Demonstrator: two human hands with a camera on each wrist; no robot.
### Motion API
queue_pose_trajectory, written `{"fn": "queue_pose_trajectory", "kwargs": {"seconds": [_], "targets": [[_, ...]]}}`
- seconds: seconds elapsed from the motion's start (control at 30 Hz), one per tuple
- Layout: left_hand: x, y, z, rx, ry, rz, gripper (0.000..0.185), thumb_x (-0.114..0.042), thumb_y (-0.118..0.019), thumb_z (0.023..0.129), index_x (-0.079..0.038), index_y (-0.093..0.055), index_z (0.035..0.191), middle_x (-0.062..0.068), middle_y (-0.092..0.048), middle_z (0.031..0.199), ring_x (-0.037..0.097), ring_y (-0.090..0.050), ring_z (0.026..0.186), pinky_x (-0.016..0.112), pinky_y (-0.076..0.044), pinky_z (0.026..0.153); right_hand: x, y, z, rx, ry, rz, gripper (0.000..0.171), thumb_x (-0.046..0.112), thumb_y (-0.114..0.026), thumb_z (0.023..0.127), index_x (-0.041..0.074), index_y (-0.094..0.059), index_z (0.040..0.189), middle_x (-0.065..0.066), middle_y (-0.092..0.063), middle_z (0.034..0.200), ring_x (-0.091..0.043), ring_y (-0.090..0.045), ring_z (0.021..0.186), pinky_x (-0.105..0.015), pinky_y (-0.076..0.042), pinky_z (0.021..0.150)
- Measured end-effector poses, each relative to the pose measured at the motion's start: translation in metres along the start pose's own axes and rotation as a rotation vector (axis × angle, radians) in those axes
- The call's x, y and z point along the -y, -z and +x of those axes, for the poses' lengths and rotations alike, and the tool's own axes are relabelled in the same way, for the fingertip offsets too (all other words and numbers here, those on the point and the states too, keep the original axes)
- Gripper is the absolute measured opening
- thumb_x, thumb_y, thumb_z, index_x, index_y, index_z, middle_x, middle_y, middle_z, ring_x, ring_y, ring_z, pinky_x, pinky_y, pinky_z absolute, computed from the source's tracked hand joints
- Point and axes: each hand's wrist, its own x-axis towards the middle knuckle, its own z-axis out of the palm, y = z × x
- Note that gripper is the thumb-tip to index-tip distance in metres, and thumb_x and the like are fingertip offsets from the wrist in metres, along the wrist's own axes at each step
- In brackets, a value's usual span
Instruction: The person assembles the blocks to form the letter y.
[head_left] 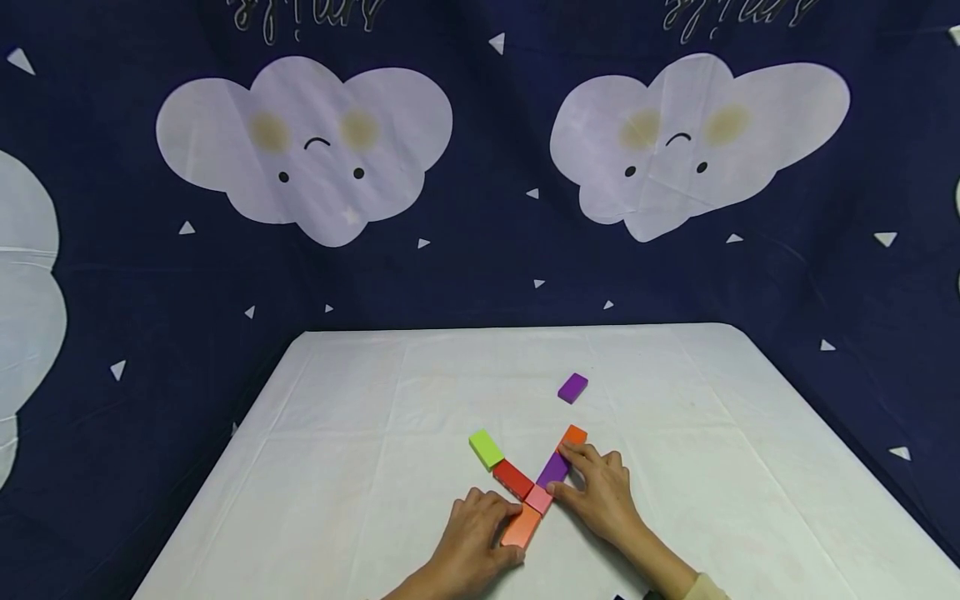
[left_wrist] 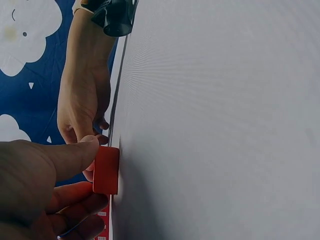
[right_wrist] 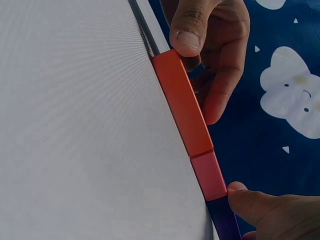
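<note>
Toy blocks form a Y shape on the white table in the head view. My left hand pinches the lower orange block between thumb and index finger at its two ends. Above that block comes a pink block, then a purple block and an upper orange block. The right hand grips the purple block, thumb by its pink end and index finger by the upper orange one. A red block and a lime green block make the left branch.
A loose purple block lies farther back on the white table. Behind the table hangs a dark blue cloth with white clouds. A small dark object shows at the bottom edge by the right forearm.
</note>
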Motion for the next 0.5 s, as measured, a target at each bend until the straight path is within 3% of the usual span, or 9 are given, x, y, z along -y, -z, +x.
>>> {"fn": "queue_pose_trajectory", "kwargs": {"seconds": [0.37,0.5], "targets": [[-0.0005,-0.0031,-0.0004,-0.030,-0.029,0.019,0.044,-0.038,-0.075,0.073,-0.017,-0.065,0.111,-0.010,-0.062,0.100,0.005,-0.044,0.089,0.020,-0.027,0.069,-0.0013,-0.0001,0.0004,0.004,0.000,-0.001,0.061,0.038,-0.079,0.069,0.013,-0.064,0.122,-0.001,-0.063,0.120,-0.018,-0.040,0.083,-0.032,-0.028,0.071],[-0.0022,-0.0037,-0.0004,-0.014,-0.008,0.016,0.044,-0.037,-0.075,0.073,-0.017,-0.065,0.111,-0.010,-0.062,0.100,0.005,-0.044,0.090,0.020,-0.026,0.069,-0.0014,-0.0002,0.0005,0.008,0.000,-0.001,0.062,0.039,-0.079,0.069,0.013,-0.064,0.122,-0.001,-0.063,0.119,-0.017,-0.040,0.083,-0.032,-0.028,0.071]]}}
